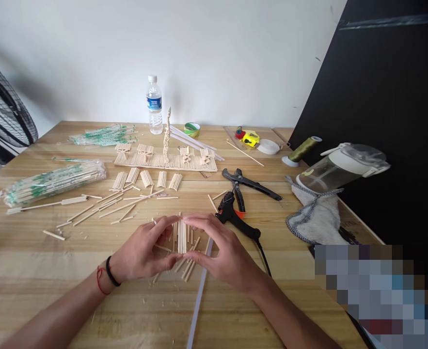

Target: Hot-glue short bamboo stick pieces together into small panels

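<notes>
Lower centre of the frame: left hand [146, 249] and right hand [224, 249] face each other, fingertips above and thumbs below, both closed on the ends of a small row of sticks [182, 237] held between them. Whether the row is glued or merely pressed together, I cannot tell; fingers hide its edges. On progress, judged from what lies out: five slatted panels [162, 179] look complete, set in a line at centre-left; behind them, a long slatted platform [155, 162] carries four small built pieces and a tall crooked column [167, 138]. The row in hand seems unfinished, and plenty of loose sticks [190, 269] lie unjoined below the hands and off to the left. Surface: wooden tabletop [126, 315], flecked with scraps. Right of centre, a black glue gun [235, 213] beside a cutter [259, 186]; bagged sticks [54, 182] at left; water bottle [154, 109] at upper centre. Farther right, a spool of green thread [304, 151] and a clear cup [326, 169] tipped over by a pale cloth [315, 218]. Room: white wall [235, 58] behind, black panel [391, 97] at upper right, fan [6, 106] at upper left.
</notes>
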Demonstrator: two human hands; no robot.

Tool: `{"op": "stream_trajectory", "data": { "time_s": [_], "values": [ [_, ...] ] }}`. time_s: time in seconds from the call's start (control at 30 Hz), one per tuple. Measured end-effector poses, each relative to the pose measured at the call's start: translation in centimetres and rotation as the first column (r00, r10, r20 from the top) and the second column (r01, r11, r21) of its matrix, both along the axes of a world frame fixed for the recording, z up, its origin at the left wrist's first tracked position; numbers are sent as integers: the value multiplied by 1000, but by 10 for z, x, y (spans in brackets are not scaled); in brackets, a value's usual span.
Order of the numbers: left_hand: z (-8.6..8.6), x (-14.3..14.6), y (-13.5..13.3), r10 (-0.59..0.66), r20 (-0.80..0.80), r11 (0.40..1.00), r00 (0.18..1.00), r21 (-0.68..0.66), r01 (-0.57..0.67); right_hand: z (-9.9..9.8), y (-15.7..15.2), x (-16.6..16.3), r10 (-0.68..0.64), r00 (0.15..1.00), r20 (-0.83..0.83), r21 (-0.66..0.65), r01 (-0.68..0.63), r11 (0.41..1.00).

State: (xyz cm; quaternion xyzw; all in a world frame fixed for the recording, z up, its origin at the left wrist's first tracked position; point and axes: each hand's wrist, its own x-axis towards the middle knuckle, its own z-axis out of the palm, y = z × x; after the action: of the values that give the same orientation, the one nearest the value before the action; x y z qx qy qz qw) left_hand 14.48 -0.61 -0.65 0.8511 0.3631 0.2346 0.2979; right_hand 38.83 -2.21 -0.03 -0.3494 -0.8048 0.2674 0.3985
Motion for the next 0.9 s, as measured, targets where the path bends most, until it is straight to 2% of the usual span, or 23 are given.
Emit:
{"op": "stream_trajectory", "data": {
  "time_s": [0.9],
  "values": [
    [1,0,1,5,16,998,1000,-70,-4,3,-1,3,18,1000,10,-33,-17,999]
  ]
}}
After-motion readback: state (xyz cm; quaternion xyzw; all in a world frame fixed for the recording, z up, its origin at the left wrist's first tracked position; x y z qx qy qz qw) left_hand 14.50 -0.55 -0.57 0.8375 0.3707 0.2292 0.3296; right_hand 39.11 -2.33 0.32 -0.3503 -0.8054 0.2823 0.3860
